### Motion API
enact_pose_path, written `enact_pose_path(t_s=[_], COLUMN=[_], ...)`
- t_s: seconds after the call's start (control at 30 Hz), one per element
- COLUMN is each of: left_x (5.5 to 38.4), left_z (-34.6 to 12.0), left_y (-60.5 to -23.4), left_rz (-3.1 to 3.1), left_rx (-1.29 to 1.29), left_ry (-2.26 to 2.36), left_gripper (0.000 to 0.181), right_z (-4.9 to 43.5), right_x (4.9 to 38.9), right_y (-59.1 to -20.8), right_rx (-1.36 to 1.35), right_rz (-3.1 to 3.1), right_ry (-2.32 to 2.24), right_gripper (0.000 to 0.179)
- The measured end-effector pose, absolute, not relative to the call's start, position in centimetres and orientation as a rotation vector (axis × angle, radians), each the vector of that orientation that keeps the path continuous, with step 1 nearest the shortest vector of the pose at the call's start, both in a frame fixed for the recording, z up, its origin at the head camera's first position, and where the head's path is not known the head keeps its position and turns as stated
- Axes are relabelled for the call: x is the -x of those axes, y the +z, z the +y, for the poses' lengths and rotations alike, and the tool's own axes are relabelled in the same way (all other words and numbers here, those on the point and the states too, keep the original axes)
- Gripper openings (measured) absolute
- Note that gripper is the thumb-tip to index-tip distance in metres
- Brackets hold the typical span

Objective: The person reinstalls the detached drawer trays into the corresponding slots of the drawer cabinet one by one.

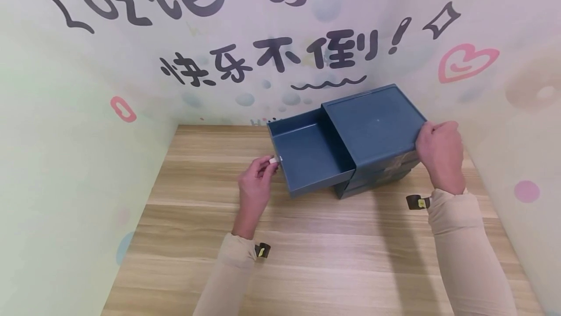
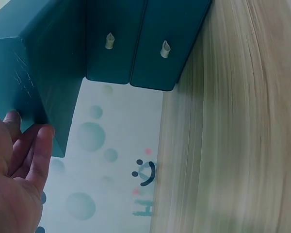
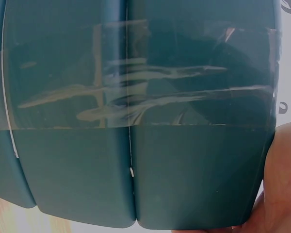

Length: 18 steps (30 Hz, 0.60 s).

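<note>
A blue plastic drawer cabinet (image 1: 372,121) stands on the wooden table, its top drawer (image 1: 307,155) pulled out to the left with the inner floor showing. My left hand (image 1: 256,179) pinches the small white knob (image 1: 273,160) on that drawer's front. In the left wrist view its thumb and fingers meet at the drawer front, hiding the knob. Curled over the cabinet's far right top corner, my right hand (image 1: 442,153) grips the edge. Some of its fingers (image 3: 276,184) show beside the cabinet wall in the right wrist view.
Two lower drawers (image 2: 150,53) with pale knobs are shut. Clear tape (image 3: 184,82) crosses the cabinet's side. Printed walls (image 1: 245,77) with dark lettering enclose the back and sides of the wooden table (image 1: 315,262).
</note>
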<state>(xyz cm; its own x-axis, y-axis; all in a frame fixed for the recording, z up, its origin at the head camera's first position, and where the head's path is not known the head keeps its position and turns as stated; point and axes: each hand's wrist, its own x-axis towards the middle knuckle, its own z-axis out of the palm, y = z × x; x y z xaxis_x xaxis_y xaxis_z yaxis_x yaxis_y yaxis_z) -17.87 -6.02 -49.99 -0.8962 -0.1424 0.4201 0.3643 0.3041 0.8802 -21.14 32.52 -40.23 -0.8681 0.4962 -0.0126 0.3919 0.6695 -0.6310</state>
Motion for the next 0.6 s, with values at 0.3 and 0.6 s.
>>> enact_pose_path(t_s=[0.3, 0.6], left_x=[17.9, 17.9], left_z=[-4.8, -3.7], left_y=[-49.8, -49.9], left_rz=[-2.147, -2.179], left_rx=[0.252, 0.25], left_ry=[-1.689, -1.692], left_gripper=[0.018, 0.017], right_z=[32.6, 32.6], right_x=[21.2, 21.2], right_y=[-40.4, -40.7], right_rx=[0.732, 0.73], right_rz=[-2.713, -2.707], right_ry=[0.968, 0.939], right_gripper=[0.05, 0.048])
